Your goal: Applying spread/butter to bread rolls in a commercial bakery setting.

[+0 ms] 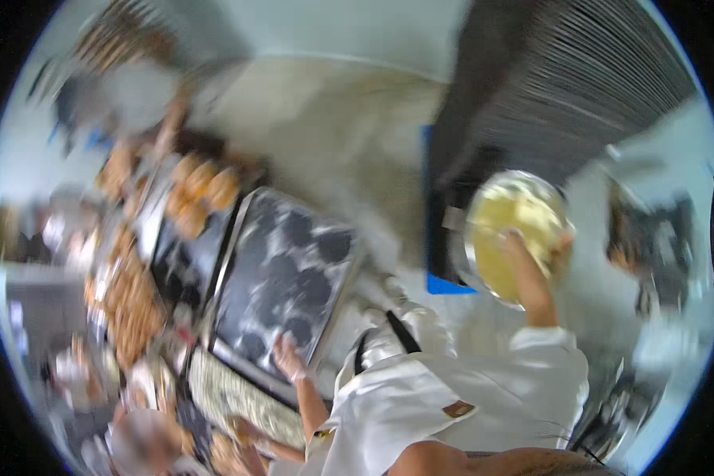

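My left hand [289, 358], in a clear plastic glove, is over the near edge of a black baking tray [273, 279] with nothing visible in it. White flour-like powder covers the tray in patches, leaving dark round spots. On the other side, my right hand [513, 243] reaches into a shiny metal bowl [471, 244] of pale yellow mixture [497, 217]. Blur hides how its fingers are set. A skin-coloured patch by the bowl's right rim is too smeared to identify.
Golden-brown bread rolls [197, 189] and more baked pieces [132, 303] lie left of the tray. A long pale mass [238, 387] lies nearer me. Co-workers are at upper left [137, 95] and lower left [146, 440]. A dark ribbed structure [595, 77] stands beyond the bowl, near a blue edge [446, 284].
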The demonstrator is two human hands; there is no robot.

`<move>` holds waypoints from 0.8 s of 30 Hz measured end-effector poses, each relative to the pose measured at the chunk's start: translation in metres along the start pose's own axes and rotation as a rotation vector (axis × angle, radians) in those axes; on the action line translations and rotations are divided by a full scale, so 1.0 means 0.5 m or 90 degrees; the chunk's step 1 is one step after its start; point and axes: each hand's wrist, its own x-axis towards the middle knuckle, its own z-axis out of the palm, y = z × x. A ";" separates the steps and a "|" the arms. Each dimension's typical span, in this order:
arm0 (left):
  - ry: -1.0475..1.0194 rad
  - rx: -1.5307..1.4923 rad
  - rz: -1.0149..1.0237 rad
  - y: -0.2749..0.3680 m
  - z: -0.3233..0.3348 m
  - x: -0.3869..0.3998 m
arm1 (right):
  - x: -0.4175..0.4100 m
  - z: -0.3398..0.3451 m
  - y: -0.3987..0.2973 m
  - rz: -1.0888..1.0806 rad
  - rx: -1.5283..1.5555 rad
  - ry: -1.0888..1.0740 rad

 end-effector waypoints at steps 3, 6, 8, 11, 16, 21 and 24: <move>0.180 0.006 0.082 0.063 -0.136 -0.073 | -0.245 0.170 0.154 -0.333 -0.035 -0.168; 0.227 -0.060 0.084 -0.013 -0.154 -0.079 | 0.031 0.038 0.023 -0.511 -0.200 -0.221; 0.302 -0.055 0.053 0.015 -0.168 -0.136 | 0.123 -0.021 -0.110 -0.601 -0.319 -0.253; 0.404 -0.090 0.064 -0.016 -0.186 -0.177 | 0.134 -0.219 -0.314 -0.643 -0.490 -0.267; 0.501 -0.280 0.005 -0.056 -0.247 -0.175 | -0.151 -0.596 -0.954 -0.525 -0.119 -0.349; 0.522 -0.299 0.062 -0.008 -0.360 -0.102 | -0.363 -0.506 -1.287 -0.479 0.168 -0.642; 0.505 -0.352 0.033 0.073 -0.452 -0.002 | -0.423 -0.385 -1.457 -0.638 0.137 -0.757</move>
